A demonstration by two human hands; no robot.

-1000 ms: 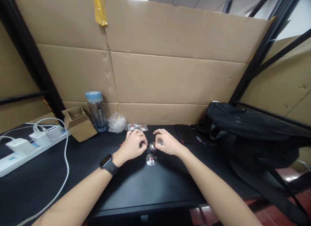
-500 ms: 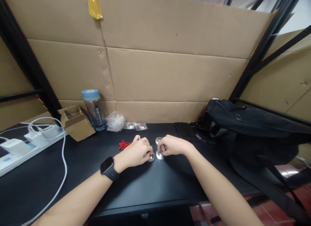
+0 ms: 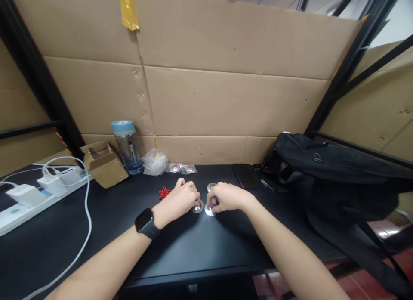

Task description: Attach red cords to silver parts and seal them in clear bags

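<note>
My left hand (image 3: pixel 180 200), with a black watch on its wrist, has its fingers closed on a small shiny silver disc (image 3: pixel 197 207) on the black table. Just to the right, a second silver disc (image 3: pixel 209 210) is pinched by the curled fingers of my right hand (image 3: pixel 230 196). The two discs lie close together with a narrow gap between them. Behind my right fingers sits a third round silver piece (image 3: pixel 211 187), partly hidden. A bundle of red cords (image 3: pixel 164 192) lies beyond my left hand, which covers part of it.
Along the back stand a blue-lidded bottle (image 3: pixel 127 149), an open cardboard box (image 3: pixel 106 164), clear plastic bags (image 3: pixel 154 162) and wrapped silver pieces (image 3: pixel 181 168). A white power strip (image 3: pixel 48 205) with cables is at left. A black bag (image 3: pixel 329 171) and a dark notebook (image 3: pixel 247 176) are at right.
Both hands have moved slightly, each with its silver disc; the right-hand disc has shifted left and a little nearer. The whole view has shifted slightly.
</note>
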